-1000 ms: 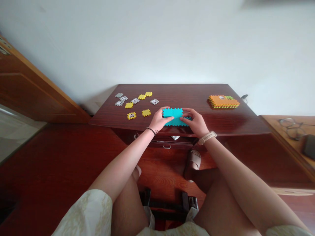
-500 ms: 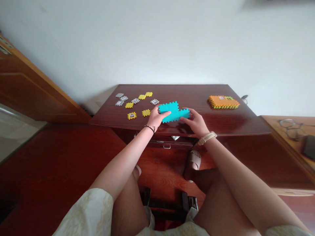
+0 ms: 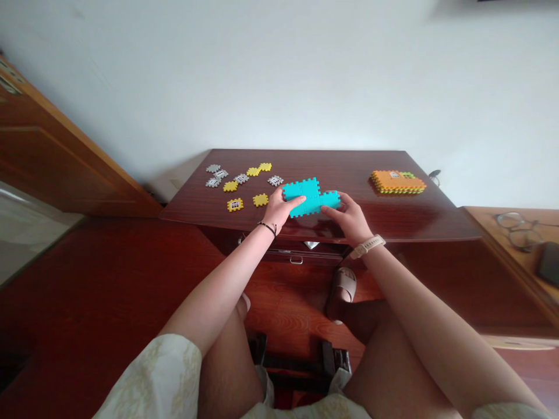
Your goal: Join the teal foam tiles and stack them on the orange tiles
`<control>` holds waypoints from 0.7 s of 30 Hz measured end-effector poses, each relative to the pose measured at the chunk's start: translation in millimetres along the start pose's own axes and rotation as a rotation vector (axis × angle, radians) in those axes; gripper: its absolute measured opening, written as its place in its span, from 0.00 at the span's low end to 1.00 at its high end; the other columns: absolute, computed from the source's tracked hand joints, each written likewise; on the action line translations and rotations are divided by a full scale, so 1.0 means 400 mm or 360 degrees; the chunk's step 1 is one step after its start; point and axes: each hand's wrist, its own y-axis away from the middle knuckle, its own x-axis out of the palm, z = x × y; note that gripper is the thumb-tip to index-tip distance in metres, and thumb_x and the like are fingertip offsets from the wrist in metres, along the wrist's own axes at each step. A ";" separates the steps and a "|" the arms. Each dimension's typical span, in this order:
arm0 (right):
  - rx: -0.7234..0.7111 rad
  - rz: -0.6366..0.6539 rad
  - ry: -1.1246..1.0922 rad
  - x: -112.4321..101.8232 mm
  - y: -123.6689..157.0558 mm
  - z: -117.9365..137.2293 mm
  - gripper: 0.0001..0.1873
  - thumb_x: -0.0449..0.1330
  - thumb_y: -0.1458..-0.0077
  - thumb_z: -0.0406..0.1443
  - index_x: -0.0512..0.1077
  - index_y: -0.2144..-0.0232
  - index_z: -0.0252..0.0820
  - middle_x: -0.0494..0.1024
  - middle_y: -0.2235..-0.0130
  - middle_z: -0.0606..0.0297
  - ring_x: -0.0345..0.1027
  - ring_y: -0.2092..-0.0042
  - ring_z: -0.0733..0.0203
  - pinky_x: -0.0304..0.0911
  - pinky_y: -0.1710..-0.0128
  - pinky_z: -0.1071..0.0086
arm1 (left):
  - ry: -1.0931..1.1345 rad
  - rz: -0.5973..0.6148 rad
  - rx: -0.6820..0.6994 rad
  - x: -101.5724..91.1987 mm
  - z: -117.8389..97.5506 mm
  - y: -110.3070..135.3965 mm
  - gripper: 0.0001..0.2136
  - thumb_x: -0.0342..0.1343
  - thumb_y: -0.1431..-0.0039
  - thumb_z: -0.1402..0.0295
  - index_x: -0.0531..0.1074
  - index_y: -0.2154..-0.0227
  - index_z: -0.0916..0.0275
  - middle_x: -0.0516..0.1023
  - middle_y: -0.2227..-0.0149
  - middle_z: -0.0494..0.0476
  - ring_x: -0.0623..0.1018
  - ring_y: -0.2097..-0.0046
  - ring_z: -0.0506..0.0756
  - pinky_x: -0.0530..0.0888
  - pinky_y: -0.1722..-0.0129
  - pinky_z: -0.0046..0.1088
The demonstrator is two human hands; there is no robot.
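Several turquoise interlocking tiles, joined edge to edge into a stepped panel with toothed borders, are held up over the front of the dark wooden table. My left hand grips the panel's left side, its thumb lying across the top face. My right hand is closed on the lower right tile, with the thumb at its front edge. The fingers beneath the panel are hidden. Left of my left hand lie a yellow tile and a grey tile with a window pattern.
More loose yellow tiles and grey tiles lie on the table's left part. A stack of orange and green panels stands at the right. On a lower wooden surface at far right rest eyeglasses and a dark object.
The turquoise panel has shifted slightly right and tilted a little in my hands. Both hands keep their hold; the tiles on the table lie as before.
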 end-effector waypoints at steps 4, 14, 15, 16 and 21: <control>0.0064 0.0023 -0.0224 0.029 0.006 0.013 0.33 0.81 0.54 0.53 0.76 0.51 0.50 0.86 0.54 0.65 0.81 0.54 0.54 0.78 0.50 0.59 | 0.0132 -0.0058 0.0010 0.005 0.002 -0.004 0.29 0.78 0.49 0.50 0.77 0.50 0.58 0.86 0.46 0.63 0.85 0.44 0.64 0.81 0.41 0.48; 0.0256 -0.0027 -0.0412 0.082 0.031 0.032 0.30 0.83 0.58 0.52 0.72 0.62 0.49 0.82 0.62 0.69 0.77 0.61 0.61 0.75 0.63 0.69 | 0.0317 -0.0065 -0.0021 0.030 -0.014 0.004 0.32 0.77 0.52 0.45 0.76 0.50 0.60 0.86 0.44 0.65 0.85 0.44 0.65 0.82 0.43 0.47; 0.0286 -0.0017 -0.0446 0.086 0.034 0.029 0.31 0.83 0.59 0.52 0.71 0.63 0.49 0.82 0.61 0.69 0.78 0.60 0.61 0.75 0.61 0.69 | 0.0327 -0.0069 -0.0019 0.033 -0.014 0.005 0.33 0.77 0.52 0.45 0.76 0.50 0.60 0.86 0.44 0.65 0.85 0.44 0.65 0.82 0.43 0.47; 0.0300 -0.0005 -0.0471 0.088 0.037 0.025 0.31 0.83 0.58 0.52 0.71 0.63 0.49 0.82 0.60 0.68 0.79 0.58 0.60 0.77 0.58 0.68 | 0.0329 -0.0072 -0.0017 0.035 -0.015 0.007 0.33 0.77 0.52 0.45 0.76 0.50 0.59 0.86 0.44 0.65 0.85 0.44 0.65 0.82 0.43 0.47; 0.0264 0.0002 -0.0497 0.092 0.038 0.008 0.28 0.80 0.53 0.55 0.72 0.63 0.49 0.82 0.59 0.66 0.82 0.53 0.57 0.80 0.50 0.65 | 0.0344 -0.0042 0.0009 0.045 -0.019 0.013 0.30 0.77 0.50 0.46 0.77 0.51 0.59 0.86 0.45 0.63 0.85 0.44 0.64 0.82 0.42 0.47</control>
